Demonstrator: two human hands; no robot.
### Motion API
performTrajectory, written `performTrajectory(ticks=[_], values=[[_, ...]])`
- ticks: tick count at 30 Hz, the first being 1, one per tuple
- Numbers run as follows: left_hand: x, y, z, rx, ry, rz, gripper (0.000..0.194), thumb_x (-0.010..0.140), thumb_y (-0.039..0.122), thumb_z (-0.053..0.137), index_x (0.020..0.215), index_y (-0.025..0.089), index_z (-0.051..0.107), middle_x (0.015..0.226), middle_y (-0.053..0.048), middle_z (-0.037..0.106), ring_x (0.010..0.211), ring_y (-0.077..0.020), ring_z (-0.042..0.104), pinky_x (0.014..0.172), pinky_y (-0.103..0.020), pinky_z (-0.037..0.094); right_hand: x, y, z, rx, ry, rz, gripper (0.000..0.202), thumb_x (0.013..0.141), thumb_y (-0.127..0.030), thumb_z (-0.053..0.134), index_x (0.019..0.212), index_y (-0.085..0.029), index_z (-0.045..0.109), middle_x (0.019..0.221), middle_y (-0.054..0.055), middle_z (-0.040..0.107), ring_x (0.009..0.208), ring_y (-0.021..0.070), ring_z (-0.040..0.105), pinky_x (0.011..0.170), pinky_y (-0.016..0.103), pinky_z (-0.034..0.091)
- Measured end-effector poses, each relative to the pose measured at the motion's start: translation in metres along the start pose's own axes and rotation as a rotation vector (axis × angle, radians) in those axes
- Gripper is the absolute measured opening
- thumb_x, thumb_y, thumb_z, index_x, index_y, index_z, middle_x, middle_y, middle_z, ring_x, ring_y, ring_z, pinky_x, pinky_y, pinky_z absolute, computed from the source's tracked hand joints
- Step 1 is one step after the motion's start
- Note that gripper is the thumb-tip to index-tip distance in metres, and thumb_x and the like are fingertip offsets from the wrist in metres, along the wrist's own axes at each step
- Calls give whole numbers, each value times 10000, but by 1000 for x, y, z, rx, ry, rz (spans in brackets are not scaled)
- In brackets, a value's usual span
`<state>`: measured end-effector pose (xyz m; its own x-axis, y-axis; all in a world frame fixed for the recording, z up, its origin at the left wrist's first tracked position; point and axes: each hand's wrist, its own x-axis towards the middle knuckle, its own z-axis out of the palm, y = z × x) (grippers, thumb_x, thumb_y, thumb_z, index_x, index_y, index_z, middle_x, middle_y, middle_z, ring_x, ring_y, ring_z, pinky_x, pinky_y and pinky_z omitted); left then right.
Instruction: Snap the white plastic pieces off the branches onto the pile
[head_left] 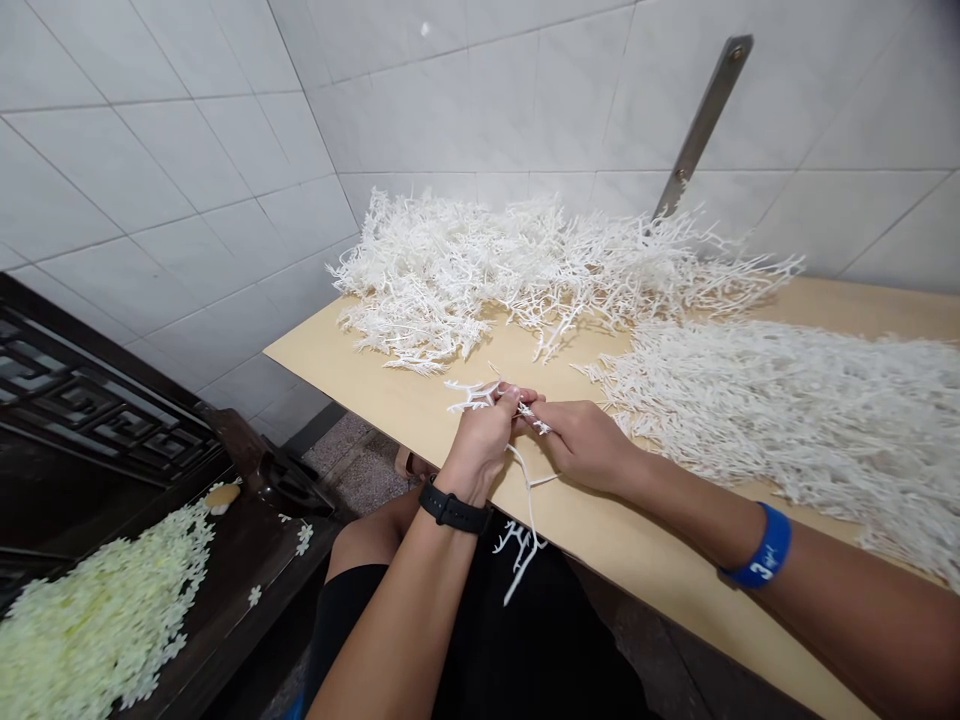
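Note:
Over the table's near edge, my left hand (486, 432) is closed on a white branching plastic twig (529, 500). Forked tips stick out to the left of the fist, and a longer stem hangs down below it, over my lap. My right hand (581, 440) meets the left one, its fingers pinched on the same twig beside the left thumb. Small white tips show between the two hands. The exact grip of the fingertips is partly hidden. A dark watch band is on my left wrist, a blue band on my right.
Loose white branches form a tangled pile (480, 260) at the back of the wooden tabletop (525, 370). A flatter, denser heap of white sprigs (795, 410) lies to the right. Pale green-white flowers (112, 610) cover a dark bench (247, 560) at lower left. A metal bracket (701, 125) stands against the tiled wall.

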<state>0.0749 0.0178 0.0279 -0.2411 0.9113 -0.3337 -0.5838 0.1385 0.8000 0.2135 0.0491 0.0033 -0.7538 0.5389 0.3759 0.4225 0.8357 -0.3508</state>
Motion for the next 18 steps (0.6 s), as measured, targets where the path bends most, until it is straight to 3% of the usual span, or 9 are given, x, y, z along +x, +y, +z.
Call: performTrajectory(ticks=[5,8,11,13,18], values=[[7,4,-5,-132,99,-12,230,899,47,558,684,127,553,652,-7,612,604,-95,648,700,-238,559,-5,-4,5,-28,111,-228,153,808,-80,441,723,-197,494,680,37,592,625,169,498,615,275,351],[11,2,-9,-217,68,50,154,879,69,608,736,119,583,729,-35,662,705,-121,687,828,-295,568,-3,-2,4,-135,139,-117,169,778,-36,454,749,-188,522,705,43,596,663,175,513,632,279,346],[13,-4,-11,-233,55,102,99,824,103,698,784,119,609,779,-37,684,747,-114,687,894,-301,545,3,2,-7,-267,-3,58,189,796,-17,468,812,-177,568,777,52,632,719,180,559,627,277,330],[14,-7,-12,-205,42,135,117,803,118,720,797,125,603,790,-28,679,753,-101,682,893,-284,535,6,4,-21,-332,-121,95,183,821,-31,485,856,-175,591,825,54,656,741,182,587,612,275,320],[13,-8,-15,-157,68,203,139,855,167,658,818,162,524,726,15,626,630,-63,622,730,-219,517,3,11,-68,-480,-252,126,292,856,-8,448,1005,-173,638,935,83,704,815,211,638,628,280,358]])
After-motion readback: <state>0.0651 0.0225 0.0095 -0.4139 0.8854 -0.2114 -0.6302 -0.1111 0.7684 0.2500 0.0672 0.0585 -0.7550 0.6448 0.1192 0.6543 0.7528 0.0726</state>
